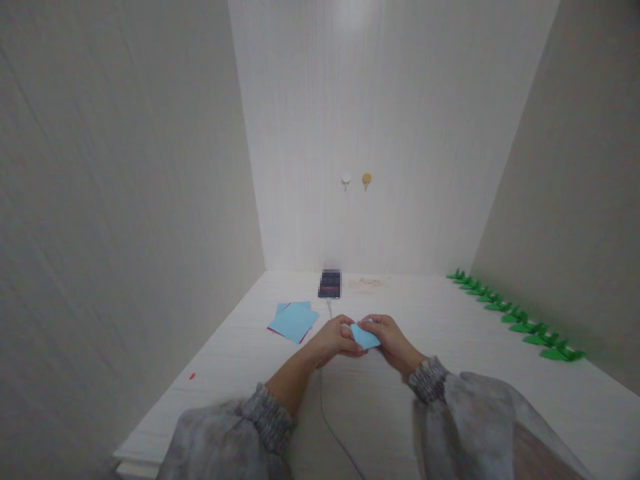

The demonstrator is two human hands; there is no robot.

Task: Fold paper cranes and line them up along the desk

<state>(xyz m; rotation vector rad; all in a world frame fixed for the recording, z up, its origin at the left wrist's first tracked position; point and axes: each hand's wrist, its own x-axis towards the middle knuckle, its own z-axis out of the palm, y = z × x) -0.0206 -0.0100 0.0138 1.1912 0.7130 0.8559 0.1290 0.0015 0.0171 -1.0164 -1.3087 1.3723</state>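
Note:
Both my hands meet over the middle of the white table (250, 373), holding a small folded piece of light blue paper (365, 337) between them. My left hand (334, 341) pinches its left side with fingers closed. My right hand (391, 339) grips its right side, fingers curled over the paper. Part of the paper is hidden by my fingers. Grey sleeves cover both forearms.
A stack of light blue paper sheets (294, 321) with a red edge lies left of my hands. A dark phone-like device (329, 284) with a cable stands behind. A row of several green folded paper figures (515, 317) lines the right wall. A tiny red scrap (193, 377) lies at left.

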